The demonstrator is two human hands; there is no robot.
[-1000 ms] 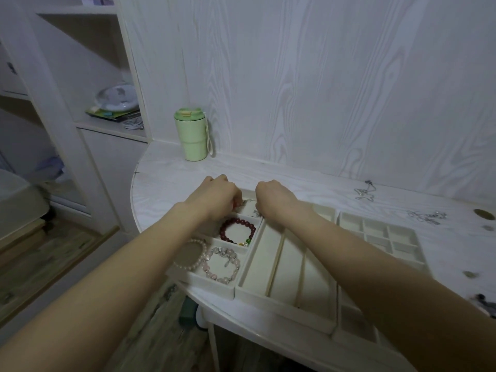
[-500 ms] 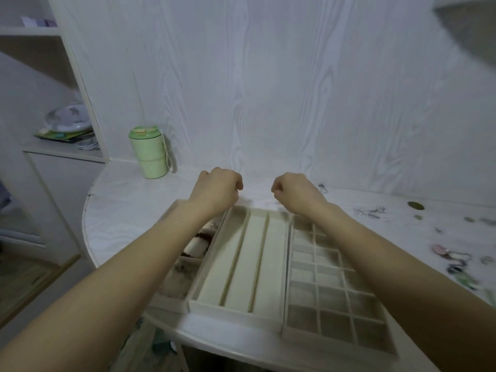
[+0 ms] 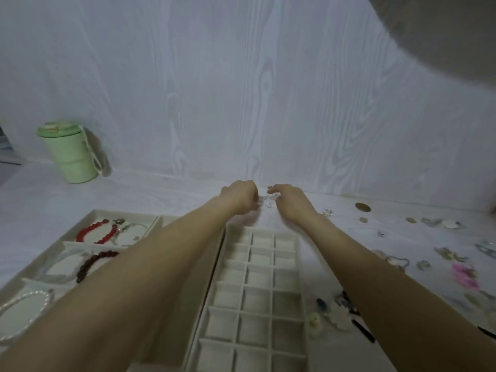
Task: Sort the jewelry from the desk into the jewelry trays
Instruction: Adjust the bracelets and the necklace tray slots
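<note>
Both my hands reach past the trays to the desk's back edge. My left hand (image 3: pixel 239 196) and my right hand (image 3: pixel 288 200) have curled fingers at a small silvery chain piece (image 3: pixel 265 199) lying between them; each seems to pinch one end. The grid tray (image 3: pixel 257 285) with small square cells lies under my forearms. A tray (image 3: pixel 80 244) on the left holds a red bead bracelet (image 3: pixel 96 232), a dark red bracelet (image 3: pixel 92 264) and a pearl bracelet (image 3: pixel 25 299). Loose jewelry (image 3: pixel 442 256) is scattered on the desk to the right.
A green lidded cup (image 3: pixel 68 153) stands at the back left by the wall. Coins and small pieces (image 3: pixel 363 207) lie near the wall on the right, a pink item (image 3: pixel 464 275) and dark pieces (image 3: pixel 346 307) closer to me.
My hands have moved right and further back, from over the bracelet tray to the silvery piece by the wall. The view has swung right with them.
</note>
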